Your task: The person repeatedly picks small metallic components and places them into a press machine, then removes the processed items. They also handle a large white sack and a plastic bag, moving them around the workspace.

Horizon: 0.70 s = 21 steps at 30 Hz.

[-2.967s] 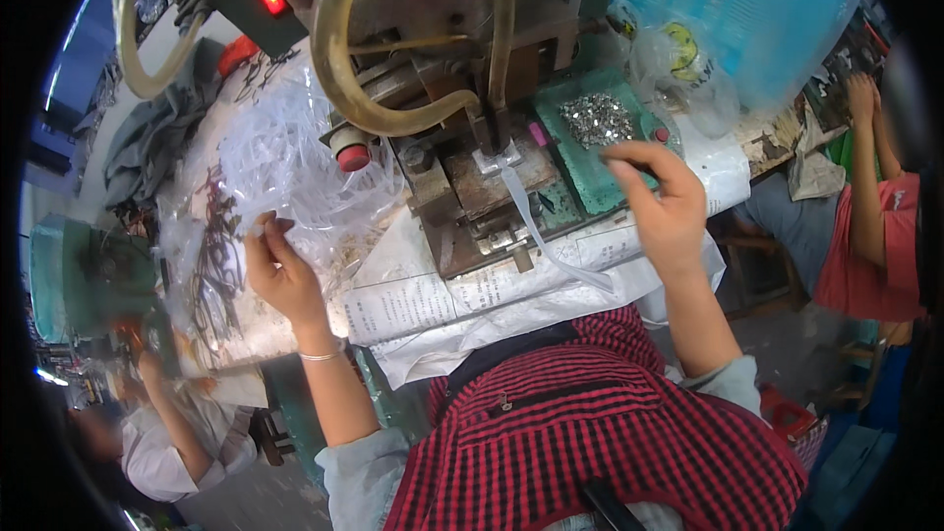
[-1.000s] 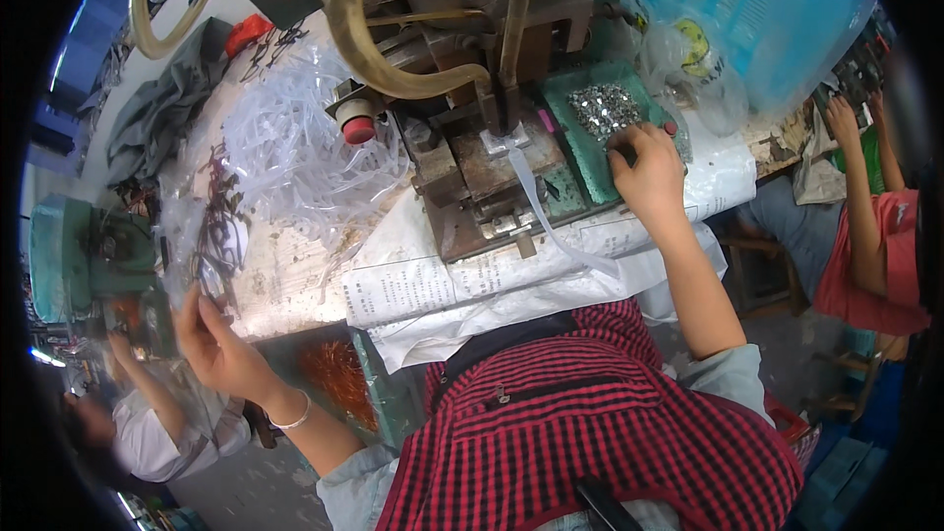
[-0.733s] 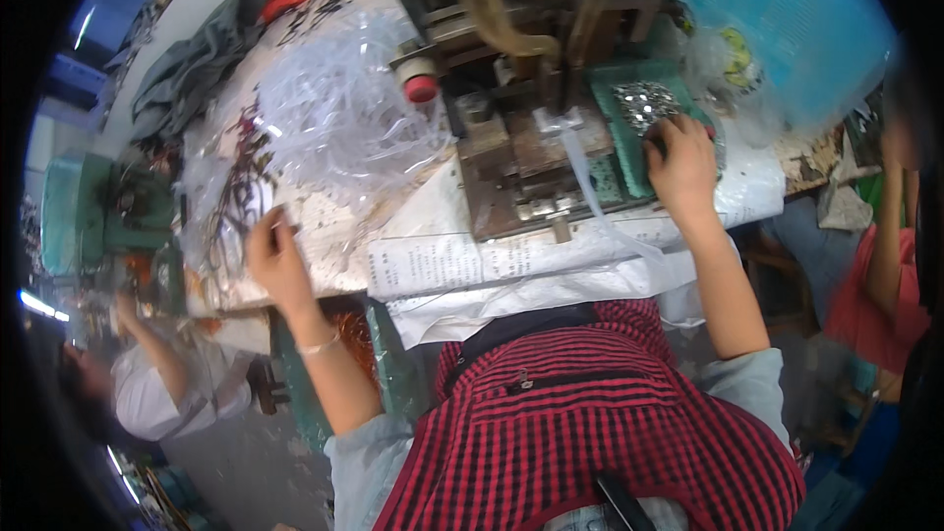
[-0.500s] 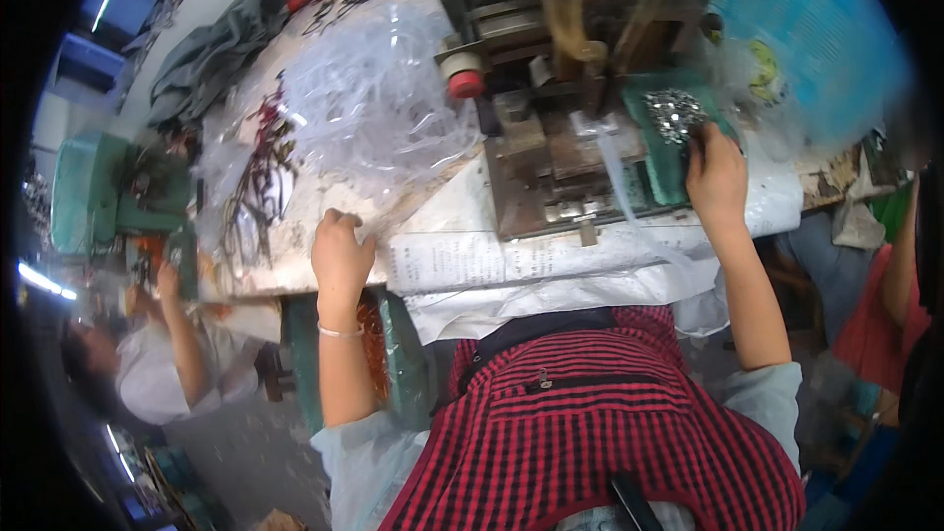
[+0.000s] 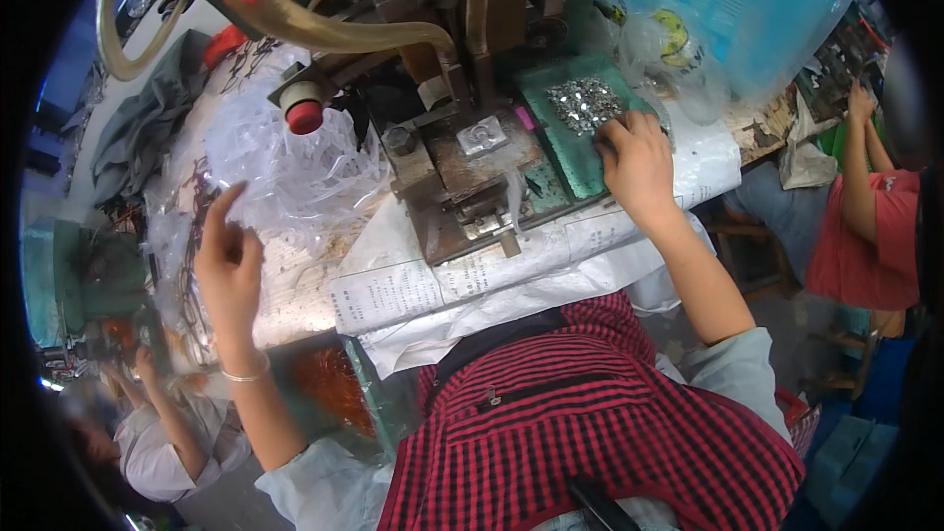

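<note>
My right hand (image 5: pixel 637 165) is at the near right edge of a pile of small shiny metal pieces (image 5: pixel 582 103) in a green tray (image 5: pixel 582 175). Its thumb and fingertips are closed together; whatever is between them is hidden. Over the left part of the table my left hand (image 5: pixel 228 254) holds nothing, thumb and index finger apart. Beyond it spreads a heap of clear plastic strips (image 5: pixel 300 172). Between my hands stands a press machine (image 5: pixel 433 162) with a small silvery plate (image 5: pixel 482 136) on its bed. A short translucent strip (image 5: pixel 514 199) hangs at the bed's front.
A red push button (image 5: pixel 304 117) and thick yellowish hoses (image 5: pixel 364 36) jut from the machine. White printed sheets (image 5: pixel 393 290) cover the table's front edge. A blue basket (image 5: pixel 733 10) stands back right. People work at left (image 5: pixel 162 433) and right (image 5: pixel 870 226).
My view has turned, shifting the machine left. The long translucent strip trailing over the machine's front is no longer seen there. My left hand's index finger has stretched out; my right stays at the metal pieces.
</note>
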Motion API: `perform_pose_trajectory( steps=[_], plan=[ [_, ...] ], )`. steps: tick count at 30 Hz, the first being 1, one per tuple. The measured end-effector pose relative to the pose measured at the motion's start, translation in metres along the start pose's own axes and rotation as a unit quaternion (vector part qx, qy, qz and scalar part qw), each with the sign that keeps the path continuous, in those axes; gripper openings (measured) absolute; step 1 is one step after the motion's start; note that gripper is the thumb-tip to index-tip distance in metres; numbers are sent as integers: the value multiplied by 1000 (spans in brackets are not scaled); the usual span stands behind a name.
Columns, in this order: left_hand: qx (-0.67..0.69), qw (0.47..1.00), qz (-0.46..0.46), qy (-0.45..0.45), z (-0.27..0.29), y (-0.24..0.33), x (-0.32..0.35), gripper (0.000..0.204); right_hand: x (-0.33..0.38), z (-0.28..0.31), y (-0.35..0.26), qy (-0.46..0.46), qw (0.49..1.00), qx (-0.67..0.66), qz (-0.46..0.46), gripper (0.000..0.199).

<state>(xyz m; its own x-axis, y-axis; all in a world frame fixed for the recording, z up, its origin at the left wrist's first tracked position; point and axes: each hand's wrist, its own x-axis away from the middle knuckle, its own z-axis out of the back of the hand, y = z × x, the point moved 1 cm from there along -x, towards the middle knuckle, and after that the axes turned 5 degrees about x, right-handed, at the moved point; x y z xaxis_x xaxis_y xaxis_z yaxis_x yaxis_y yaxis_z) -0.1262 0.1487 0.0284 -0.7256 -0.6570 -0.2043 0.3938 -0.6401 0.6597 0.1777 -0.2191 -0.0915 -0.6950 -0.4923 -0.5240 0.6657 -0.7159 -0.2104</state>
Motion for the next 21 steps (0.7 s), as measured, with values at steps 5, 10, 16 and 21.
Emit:
perform_pose_trajectory(
  steps=[5,10,16,21],
  plan=[
    [417,907,-57,18,-55,14,62,36,8,13,-9,-24,956,-205,-209,10],
    [312,927,-144,148,-64,35,40,12,-21,45,-85,117,901,-414,-45,18],
    [402,862,-296,85,-53,135,23,14,-40,30,-145,85,809,-575,-89,35],
    [396,844,-337,131,-74,136,-19,12,-36,32,-145,62,779,-614,-110,49]
  ],
)
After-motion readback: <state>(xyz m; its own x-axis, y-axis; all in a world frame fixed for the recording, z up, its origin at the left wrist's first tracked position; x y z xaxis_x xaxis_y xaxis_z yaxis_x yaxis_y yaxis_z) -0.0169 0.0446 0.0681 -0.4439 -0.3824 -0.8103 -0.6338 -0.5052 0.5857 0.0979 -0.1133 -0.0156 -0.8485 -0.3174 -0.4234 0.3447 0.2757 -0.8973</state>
